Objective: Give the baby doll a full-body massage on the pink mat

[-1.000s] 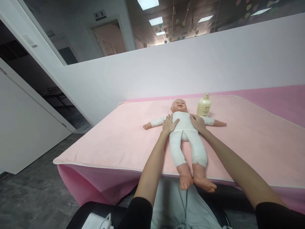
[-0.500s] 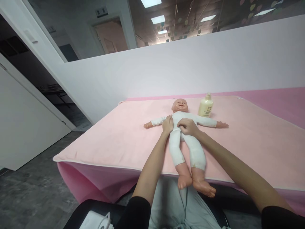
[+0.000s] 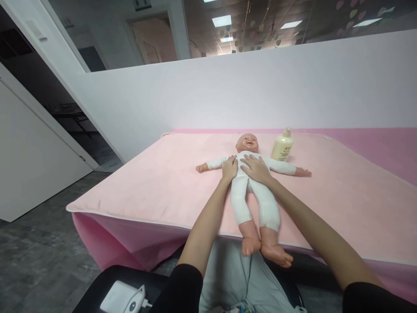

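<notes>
A baby doll point(image 3: 240, 191) with a white cloth body lies on its back, its head toward the wall and its feet over the table's near edge. Flat against the left side of its torso rests my left hand point(image 3: 230, 168), fingers stretched toward the doll's shoulder. My right hand point(image 3: 256, 168) lies on the doll's chest and belly with its fingers spread. Neither hand is closed around anything. Beyond the doll's arm on the right stands a pale yellow pump bottle point(image 3: 282, 146), apart from both hands.
A light pink cloth point(image 3: 146, 182) covers the table, over a darker pink cover point(image 3: 384, 152). Behind rises a white wall point(image 3: 260, 91) with a window above. A white device point(image 3: 122, 298) with a cable sits on a black chair point(image 3: 94, 291) beside my leg.
My right hand's fingers, curled on the doll's belly before, have spread out flat and reach higher on the chest. My left hand stays at the doll's side. The view has shifted slightly.
</notes>
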Tool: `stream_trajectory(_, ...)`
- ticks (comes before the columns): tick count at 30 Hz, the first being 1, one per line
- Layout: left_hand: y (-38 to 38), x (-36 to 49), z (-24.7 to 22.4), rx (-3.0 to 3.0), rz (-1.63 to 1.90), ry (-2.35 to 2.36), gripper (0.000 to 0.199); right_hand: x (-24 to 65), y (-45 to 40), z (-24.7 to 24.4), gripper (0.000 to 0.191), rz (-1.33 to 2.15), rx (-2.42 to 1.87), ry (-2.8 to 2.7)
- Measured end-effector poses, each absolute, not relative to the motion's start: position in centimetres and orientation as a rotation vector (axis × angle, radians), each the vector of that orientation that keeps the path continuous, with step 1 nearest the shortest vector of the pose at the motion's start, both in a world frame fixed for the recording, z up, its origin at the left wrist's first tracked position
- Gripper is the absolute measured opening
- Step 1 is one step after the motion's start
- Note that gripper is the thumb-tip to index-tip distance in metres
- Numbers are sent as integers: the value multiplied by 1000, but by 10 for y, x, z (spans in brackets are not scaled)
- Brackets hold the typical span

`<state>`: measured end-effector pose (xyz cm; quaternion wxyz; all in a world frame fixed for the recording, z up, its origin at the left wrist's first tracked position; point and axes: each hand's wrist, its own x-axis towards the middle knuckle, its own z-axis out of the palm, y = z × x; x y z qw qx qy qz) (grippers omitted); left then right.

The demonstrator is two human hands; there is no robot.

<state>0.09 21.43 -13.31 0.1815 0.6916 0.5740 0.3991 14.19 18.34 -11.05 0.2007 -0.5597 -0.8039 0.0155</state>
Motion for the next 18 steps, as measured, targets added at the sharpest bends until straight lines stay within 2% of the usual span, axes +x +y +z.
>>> stream_trajectory(5, 214, 1, -132, 1963, 1105, 1632, 44, 142, 189, -108, 74, 98, -1955, -1989)
stream_trajectory(8, 211, 2, -130, 1961, 1102, 1625, 44, 152, 193, -108, 84, 159, -2050, -1828)
stream_trajectory(10, 208, 2, -127, 1959, 1106, 1618, 45, 163, 194, -109, 80, 152, -2027, -1783)
stream_trajectory(15, 197, 1, -116, 2110, 1150, 1461, 50, 195, 194, -117, 48, -136, -1975, -1699)
stream_trajectory(18, 190, 7, -108, 2206, 1061, 1251, 44, 207, 198, -126, 40, -254, -1947, -1696)
